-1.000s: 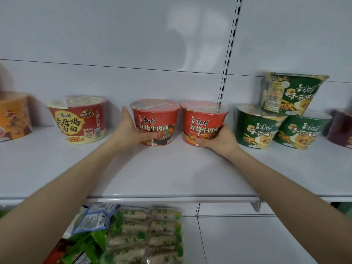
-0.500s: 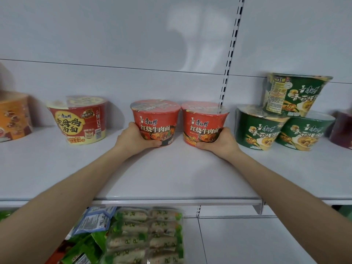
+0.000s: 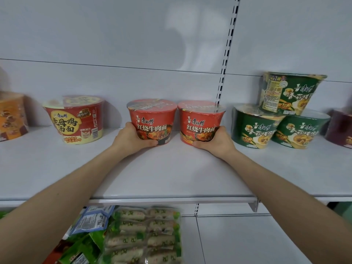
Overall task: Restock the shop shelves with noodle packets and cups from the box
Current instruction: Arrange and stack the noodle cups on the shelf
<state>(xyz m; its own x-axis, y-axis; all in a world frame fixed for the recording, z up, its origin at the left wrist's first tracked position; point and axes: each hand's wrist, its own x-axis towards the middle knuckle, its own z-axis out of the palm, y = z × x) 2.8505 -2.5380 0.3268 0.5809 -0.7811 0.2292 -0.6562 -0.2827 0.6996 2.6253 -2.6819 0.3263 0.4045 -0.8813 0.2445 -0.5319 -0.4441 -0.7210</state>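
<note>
Two red beef noodle cups stand side by side at the back of the white shelf (image 3: pixel 171 174). My left hand (image 3: pixel 131 140) grips the base of the left red cup (image 3: pixel 152 119), thumb across its front. My right hand (image 3: pixel 215 141) grips the base of the right red cup (image 3: pixel 200 121) in the same way. Both cups sit upright on the shelf and touch each other at the rim.
A red and yellow chicken noodle cup (image 3: pixel 76 119) stands to the left, an orange cup (image 3: pixel 11 117) at the far left. Three green cups (image 3: pixel 282 119) are stacked at the right, a dark red one (image 3: pixel 341 128) beyond. Packets (image 3: pixel 144 235) lie on the lower shelf.
My left hand has slid down from the side of the left cup to its base and curled round it. The right hand kept its grip on the right cup.
</note>
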